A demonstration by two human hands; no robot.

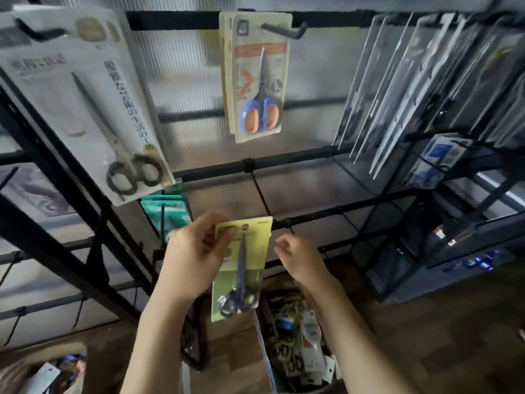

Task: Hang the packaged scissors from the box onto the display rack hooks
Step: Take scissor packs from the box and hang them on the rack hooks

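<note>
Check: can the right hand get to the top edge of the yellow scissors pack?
Probably yes. The right hand hangs empty just beside the yellow scissors pack, nothing between them. The left hand pinches only its upper left corner.

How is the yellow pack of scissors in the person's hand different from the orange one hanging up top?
The yellow pack is pinched by the left hand, off any hook; the orange pack hangs on a hook. Yellow's scissors have dark blue handles; orange's are blue and orange. Both point blades up.
</note>
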